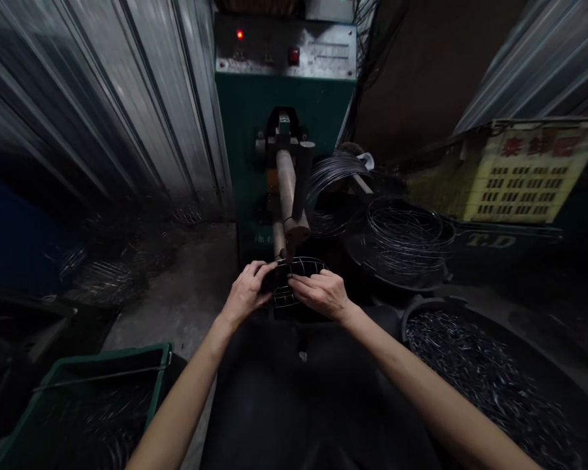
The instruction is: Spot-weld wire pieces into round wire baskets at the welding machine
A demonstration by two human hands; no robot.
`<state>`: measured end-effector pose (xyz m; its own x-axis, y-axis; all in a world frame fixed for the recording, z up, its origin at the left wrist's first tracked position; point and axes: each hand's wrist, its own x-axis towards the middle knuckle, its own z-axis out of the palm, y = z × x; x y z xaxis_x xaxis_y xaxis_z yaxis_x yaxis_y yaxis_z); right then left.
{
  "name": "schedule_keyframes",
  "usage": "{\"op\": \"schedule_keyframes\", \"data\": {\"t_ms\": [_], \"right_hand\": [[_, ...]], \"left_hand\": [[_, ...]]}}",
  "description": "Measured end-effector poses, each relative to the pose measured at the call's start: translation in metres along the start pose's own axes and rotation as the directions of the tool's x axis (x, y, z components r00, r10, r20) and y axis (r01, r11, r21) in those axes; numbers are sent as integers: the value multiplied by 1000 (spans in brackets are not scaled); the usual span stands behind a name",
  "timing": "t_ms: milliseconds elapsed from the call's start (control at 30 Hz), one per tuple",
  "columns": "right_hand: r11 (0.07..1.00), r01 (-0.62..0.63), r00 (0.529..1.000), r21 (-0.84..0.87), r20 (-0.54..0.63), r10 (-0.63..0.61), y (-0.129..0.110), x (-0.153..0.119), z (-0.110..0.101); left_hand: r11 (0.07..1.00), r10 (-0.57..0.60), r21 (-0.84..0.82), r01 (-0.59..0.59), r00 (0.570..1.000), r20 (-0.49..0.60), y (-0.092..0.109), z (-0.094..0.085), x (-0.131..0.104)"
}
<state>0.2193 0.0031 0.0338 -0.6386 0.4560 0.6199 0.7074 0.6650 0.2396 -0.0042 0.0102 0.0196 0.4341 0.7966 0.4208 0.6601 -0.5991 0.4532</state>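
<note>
Wire frame [310, 260], rounded, open grid, sits low in front of the green machine [249, 117], right below the tips of its upper rod [287, 183]. Left hand [247, 288]: fingers curled over the frame's left side, thumb underneath, gripping. Right hand [322, 291]: narrow pinch at the frame's right side; whether a loose piece sits between the fingertips, can't tell, too dark. Handling, judged: light, thin wire, stiff overall but a bit springy, bendable if squeezed; smooth metal, may slip, cut ends could scratch. Best hold: rim, opposite sides, fingers off the machine's tips. Wire coils [406, 238] lie right of the machine.
</note>
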Motion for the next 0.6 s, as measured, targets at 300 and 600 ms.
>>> {"op": "schedule_keyframes", "data": {"t_ms": [300, 600], "right_hand": [[997, 41, 990, -61, -133, -49, -1, -2, 16], [803, -596, 803, 17, 16, 596, -3, -100, -63]], "left_hand": [[999, 29, 29, -28, 998, -51, -7, 2, 0], [981, -93, -190, 29, 936, -340, -25, 30, -19]]}}
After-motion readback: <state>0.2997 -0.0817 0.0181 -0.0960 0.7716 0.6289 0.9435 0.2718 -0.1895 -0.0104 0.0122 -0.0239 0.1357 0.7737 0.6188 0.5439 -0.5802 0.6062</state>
